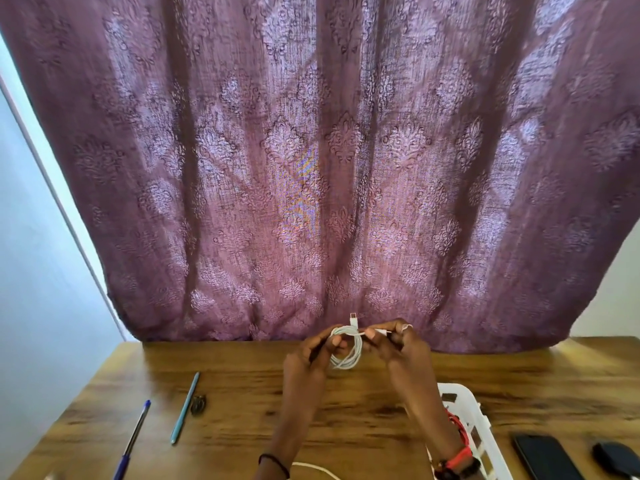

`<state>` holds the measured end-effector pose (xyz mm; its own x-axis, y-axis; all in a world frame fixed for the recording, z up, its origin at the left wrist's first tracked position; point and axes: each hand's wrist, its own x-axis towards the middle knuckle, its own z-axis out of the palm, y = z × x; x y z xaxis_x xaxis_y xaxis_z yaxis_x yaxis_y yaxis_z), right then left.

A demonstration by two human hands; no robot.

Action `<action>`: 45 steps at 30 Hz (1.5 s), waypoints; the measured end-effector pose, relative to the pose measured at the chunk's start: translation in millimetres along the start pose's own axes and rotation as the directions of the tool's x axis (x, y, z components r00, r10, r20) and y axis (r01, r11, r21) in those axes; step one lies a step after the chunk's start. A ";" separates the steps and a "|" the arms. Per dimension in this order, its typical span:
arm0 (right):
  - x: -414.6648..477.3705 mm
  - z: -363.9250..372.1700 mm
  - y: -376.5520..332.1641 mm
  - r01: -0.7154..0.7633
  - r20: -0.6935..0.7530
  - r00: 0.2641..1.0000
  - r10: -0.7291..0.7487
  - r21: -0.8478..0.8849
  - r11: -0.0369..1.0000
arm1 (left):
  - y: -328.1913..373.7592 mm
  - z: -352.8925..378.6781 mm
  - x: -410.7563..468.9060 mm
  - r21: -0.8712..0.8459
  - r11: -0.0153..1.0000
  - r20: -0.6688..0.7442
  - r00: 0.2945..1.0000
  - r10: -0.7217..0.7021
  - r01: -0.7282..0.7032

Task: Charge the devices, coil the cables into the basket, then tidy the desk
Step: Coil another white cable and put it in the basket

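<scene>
At the desk's point(242, 375) near edge a white strand point(317, 467) curves between the two forearms, its ends out of view. Just right of it stands the basket point(465, 393), white and slotted, partly hidden behind the right forearm, with a red cable point(456, 426) lying inside. Further right a phone point(547, 459) lies with its dark screen up, and beside it, at the frame's corner, is a black object point(616, 457) (too cut off to name). On the left side lie a blue pen point(133, 438) and a teal pen point(185, 408), well apart, with a small dark item point(199, 405) just beside the teal one. Past these, above the middle of the desk and clear of the wood, both hands hold the coil point(346, 353) — a white cable wound into several loops. The left hand point(311, 355) grips the loops' left side, fingers curled round them; the right hand point(398, 344) pinches a loose end of the cable between thumb and fingers. One plug point(353, 318) sticks up above the loops. Behind the desk hangs a purple patterned curtain point(311, 168), with pale wall point(34, 237) to either side
</scene>
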<state>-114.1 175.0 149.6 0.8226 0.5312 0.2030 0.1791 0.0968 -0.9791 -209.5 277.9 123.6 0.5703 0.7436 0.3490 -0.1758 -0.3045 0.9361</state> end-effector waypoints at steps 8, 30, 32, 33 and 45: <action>4.0 -8.9 -6.7 -0.138 0.095 0.988 0.124 0.164 0.977 | -11.2 8.9 -4.5 -0.131 0.984 -0.022 0.992 -0.125 0.121; -13.4 8.6 16.2 -0.159 0.058 0.986 0.155 0.056 0.986 | -12.4 18.0 -4.8 -0.221 0.973 -0.142 0.984 -0.104 0.071; -12.4 6.4 14.4 -0.168 0.066 0.984 0.163 0.079 0.983 | -14.1 16.0 -3.5 -0.242 0.963 -0.085 0.986 -0.142 0.118; -12.0 5.1 14.0 -0.171 0.075 0.983 0.165 0.083 0.982 | -15.2 15.0 -2.7 -0.250 0.959 -0.053 0.987 -0.154 0.136; -4.8 -9.6 19.9 -0.208 0.077 0.976 0.201 0.092 0.974 | -18.5 10.2 -2.7 -0.309 0.911 0.117 0.962 -0.247 0.271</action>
<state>-109.4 166.3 129.3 0.7978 0.6030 -0.0001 -0.0463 0.0611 -0.9971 -199.6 275.4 104.9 0.6860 0.7207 0.0996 -0.2534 0.1083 0.9613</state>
